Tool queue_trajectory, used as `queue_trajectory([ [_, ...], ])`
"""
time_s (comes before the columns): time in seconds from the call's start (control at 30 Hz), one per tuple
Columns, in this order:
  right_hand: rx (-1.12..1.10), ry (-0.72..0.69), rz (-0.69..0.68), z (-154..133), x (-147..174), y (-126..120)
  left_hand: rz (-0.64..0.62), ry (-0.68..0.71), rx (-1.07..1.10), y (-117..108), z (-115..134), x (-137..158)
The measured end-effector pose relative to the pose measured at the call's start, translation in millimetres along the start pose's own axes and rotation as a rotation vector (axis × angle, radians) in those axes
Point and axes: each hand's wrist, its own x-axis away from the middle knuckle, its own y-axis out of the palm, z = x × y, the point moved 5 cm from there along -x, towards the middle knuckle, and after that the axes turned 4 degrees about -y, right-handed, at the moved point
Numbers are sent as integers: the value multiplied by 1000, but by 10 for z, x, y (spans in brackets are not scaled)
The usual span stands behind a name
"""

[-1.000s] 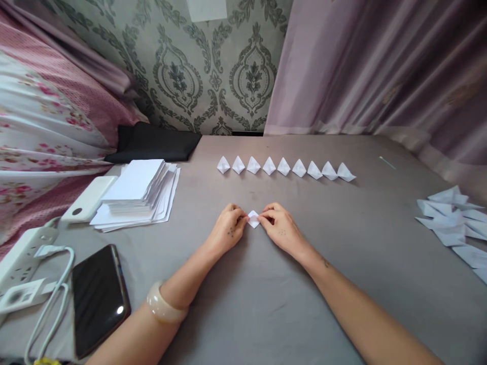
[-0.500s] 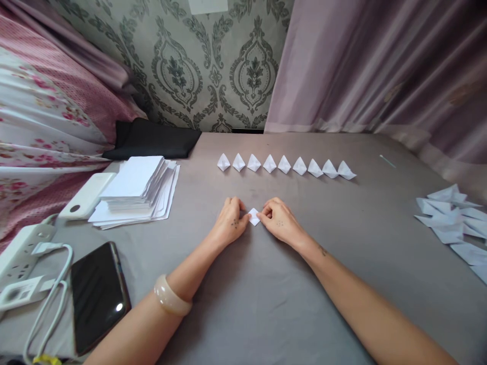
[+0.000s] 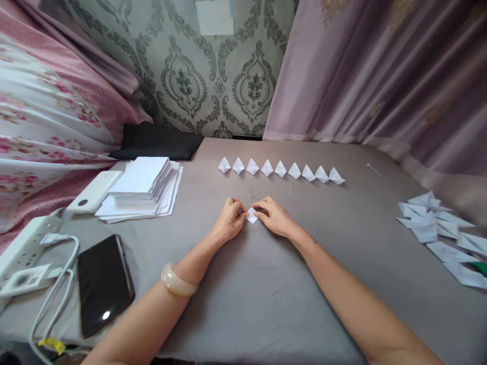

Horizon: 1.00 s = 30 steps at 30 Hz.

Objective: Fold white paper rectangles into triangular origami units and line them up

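At the middle of the grey table, both hands pinch one small folded white paper piece that lies flat on the cloth: the left hand clamps its left corner between thumb and fingertips, the right hand presses its right side. Paper this small is likely very light and thin, soft enough to crumple, so it is best held at its corners and creased edges with fingertips only. Beyond it stands a row of folded paper shapes, nine by count. One stack of white sheets sits at the left, beside one white power bank and one black phone. A loose heap of folded papers lies at the right, too overlapped to count.
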Motion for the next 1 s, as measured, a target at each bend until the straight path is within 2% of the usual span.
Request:
queue_trajectory([
  [0.1, -197, 43, 56, 34, 30, 23, -35, -12, 122, -14, 40, 19],
  [0.23, -323, 85, 81, -42, 75, 44, -66, -211, 559, -4, 8, 23],
  [0.3, -424, 144, 86, -97, 102, 50, -69, -283, 678, 8, -17, 34],
  [0.43, -706, 301, 25, -170, 165, 86, -45, -323, 702, -24, -58, 50],
  [0.57, -712, 280, -132, -232, 211, 112, -125, -320, 706, -35, -23, 66],
  [0.63, -671, 283, -155, -235, 226, 130, -160, -310, 714, -31, 16, 76],
  [0.77, -729, 337, -42, -212, 210, 181, -114, -340, 734, -27, 43, 88],
  [0.87, -978, 388, 119, -174, 171, 210, -53, -338, 839, -25, 51, 86],
  [1.0, -1205, 385, 267, -149, 133, 188, -69, -274, 888, 2, 114, 94],
])
